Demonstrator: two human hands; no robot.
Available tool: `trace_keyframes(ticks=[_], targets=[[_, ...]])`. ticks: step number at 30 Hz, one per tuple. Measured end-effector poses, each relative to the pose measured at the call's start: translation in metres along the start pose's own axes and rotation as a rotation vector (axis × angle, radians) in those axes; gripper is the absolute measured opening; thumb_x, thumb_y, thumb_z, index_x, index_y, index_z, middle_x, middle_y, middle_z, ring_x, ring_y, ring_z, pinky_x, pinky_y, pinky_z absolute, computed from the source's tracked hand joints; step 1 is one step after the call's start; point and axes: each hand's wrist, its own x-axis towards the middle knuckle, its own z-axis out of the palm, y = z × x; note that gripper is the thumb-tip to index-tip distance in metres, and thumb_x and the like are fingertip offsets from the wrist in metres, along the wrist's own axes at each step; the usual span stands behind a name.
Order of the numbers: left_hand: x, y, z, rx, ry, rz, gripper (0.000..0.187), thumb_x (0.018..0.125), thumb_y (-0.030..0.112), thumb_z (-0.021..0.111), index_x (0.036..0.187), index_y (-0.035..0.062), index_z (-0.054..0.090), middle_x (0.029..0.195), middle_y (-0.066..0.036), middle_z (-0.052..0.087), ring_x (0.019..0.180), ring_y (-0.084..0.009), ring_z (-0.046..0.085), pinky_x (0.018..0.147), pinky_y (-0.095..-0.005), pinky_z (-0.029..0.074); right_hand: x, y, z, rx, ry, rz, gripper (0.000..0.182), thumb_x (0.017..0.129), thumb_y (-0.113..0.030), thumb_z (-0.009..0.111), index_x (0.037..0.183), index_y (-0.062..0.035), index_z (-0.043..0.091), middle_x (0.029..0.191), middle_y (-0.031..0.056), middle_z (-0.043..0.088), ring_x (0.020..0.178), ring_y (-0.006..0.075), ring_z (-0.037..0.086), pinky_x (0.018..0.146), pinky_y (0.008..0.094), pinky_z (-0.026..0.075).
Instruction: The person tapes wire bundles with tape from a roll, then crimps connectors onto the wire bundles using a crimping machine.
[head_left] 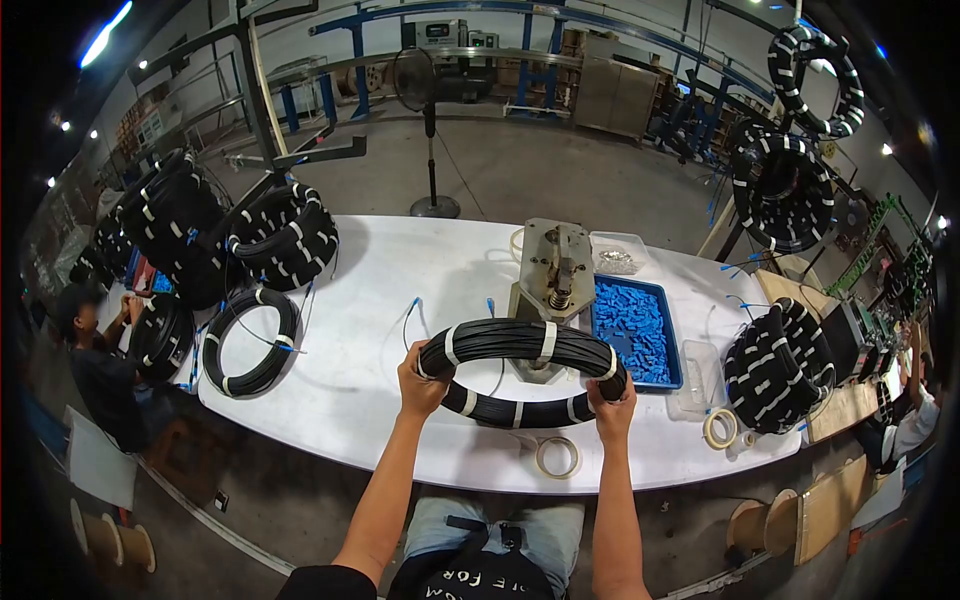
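Note:
A black cable coil (518, 412) bound with white tape bands is held up over the white table (360, 400). My left hand (421, 383) is closed round its left side, and my right hand (611, 405) grips the right side. Directly behind the coil stands a metal press (555, 265), partly hidden by it. Two loose cable ends with blue connectors show behind the coil. A roll of tape (557, 457) lies on the table just below the coil, near the front edge.
A blue tray (674, 350) of blue connectors and clear plastic boxes (697, 380) are right of the press. Coil stacks (778, 367) stand at right and left, with a single coil (250, 342) at left. Co-workers (100, 350) sit at both sides. A fan (430, 130) stands behind.

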Motion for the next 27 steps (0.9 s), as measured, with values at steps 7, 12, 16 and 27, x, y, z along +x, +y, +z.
trace_keyframes(ticks=[7, 12, 16, 27], targets=[[-0.009, -0.003, -0.001, -0.053, 0.062, -0.024, 0.031, 0.071, -0.005, 0.075, 0.097, 0.0008, 0.059, 0.083, -0.003, 0.067, 0.075, -0.0092, 0.061, 0.07, -0.0244, 0.049, -0.004, 0.008, 0.002, 0.009, -0.028, 0.015, 0.042, 0.078, -0.005, 0.077, 0.116, 0.0002, 0.059, 0.106, 0.0068, 0.067, 0.096, 0.0141, 0.063, 0.089, 0.0279, 0.048], [-0.006, -0.006, -0.001, -0.026, 0.078, -0.003, 0.026, 0.074, -0.005, 0.073, 0.093, 0.0021, 0.057, 0.078, -0.001, 0.063, 0.072, -0.0079, 0.057, 0.066, -0.0237, 0.047, -0.005, 0.021, 0.003, 0.0, -0.006, 0.041, 0.042, 0.08, -0.008, 0.076, 0.117, -0.0013, 0.059, 0.105, 0.0055, 0.067, 0.092, 0.0126, 0.062, 0.085, 0.0269, 0.047], [-0.005, -0.002, -0.003, -0.035, 0.044, -0.013, 0.025, 0.075, -0.004, 0.074, 0.093, 0.0019, 0.057, 0.079, -0.001, 0.063, 0.073, -0.0076, 0.057, 0.068, -0.0238, 0.047, -0.006, 0.021, 0.002, 0.032, 0.012, 0.06, 0.044, 0.079, -0.009, 0.078, 0.117, -0.0014, 0.059, 0.105, 0.0056, 0.067, 0.092, 0.0123, 0.062, 0.085, 0.0269, 0.047], [-0.018, -0.021, -0.021, -0.097, 0.035, -0.054, 0.034, 0.075, -0.01, 0.065, 0.107, -0.0022, 0.063, 0.097, -0.006, 0.068, 0.088, -0.0153, 0.064, 0.081, -0.0277, 0.049, -0.033, 0.057, 0.016, -0.006, 0.031, 0.201, 0.021, 0.077, -0.014, 0.076, 0.094, -0.0052, 0.066, 0.089, 0.0019, 0.067, 0.083, 0.0124, 0.062, 0.077, 0.0288, 0.049]])
